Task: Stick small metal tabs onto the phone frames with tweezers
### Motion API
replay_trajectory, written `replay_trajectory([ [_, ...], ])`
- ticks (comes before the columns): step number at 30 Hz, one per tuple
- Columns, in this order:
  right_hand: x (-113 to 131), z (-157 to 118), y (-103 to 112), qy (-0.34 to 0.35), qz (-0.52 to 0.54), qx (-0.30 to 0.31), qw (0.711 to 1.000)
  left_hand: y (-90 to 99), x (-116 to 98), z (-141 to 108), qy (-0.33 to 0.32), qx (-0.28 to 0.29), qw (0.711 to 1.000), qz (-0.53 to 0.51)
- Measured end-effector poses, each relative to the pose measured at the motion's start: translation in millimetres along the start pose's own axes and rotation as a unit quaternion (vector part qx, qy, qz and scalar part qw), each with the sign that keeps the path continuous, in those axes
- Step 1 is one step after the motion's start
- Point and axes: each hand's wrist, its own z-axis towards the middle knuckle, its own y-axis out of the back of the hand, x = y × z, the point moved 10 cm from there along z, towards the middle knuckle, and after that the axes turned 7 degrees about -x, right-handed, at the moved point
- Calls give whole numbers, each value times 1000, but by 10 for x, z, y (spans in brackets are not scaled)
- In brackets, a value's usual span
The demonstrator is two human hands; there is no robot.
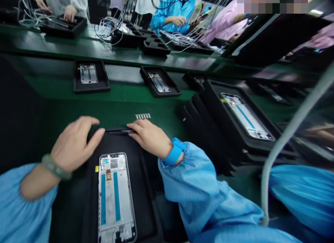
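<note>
The camera rides on the person's head, facing forward and down over the green table [109, 91]. It sits very near the left hand [74, 143] and right hand [151, 136] (both forearms enter from the bottom edge) and looks across to a farther table [78, 44].

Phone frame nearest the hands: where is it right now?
In the head view, the phone frame lies at bottom centre in the black tray, just below and between the left hand and right hand.

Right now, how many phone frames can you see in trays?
4 phone frames: one in your tray, two in trays ahead, one atop the right stack; more may be hidden further right.
</note>
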Motion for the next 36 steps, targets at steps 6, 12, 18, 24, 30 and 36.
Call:
replay_trajectory([
  [6,-113,183,-259,-4,-36,55,998,-377,654,1147,71,-2,984,164],
  [12,-744,740,-194,-119,-49,0,992,-535,1000,1510,56,63,972,220],
  [18,-1670,921,-60,-330,-51,-70,940,-125,962,1540,44,63,963,258],
  [24,-1874,927,26,-390,29,-130,911,270,500,1278,-6,43,962,269],
  [30,-1730,645,287,-334,149,-187,912,227,146,777,-40,15,957,288],
  [36,-1491,-95,28,-352,475,-182,785,1,-232,-50,-124,30,956,263],
])
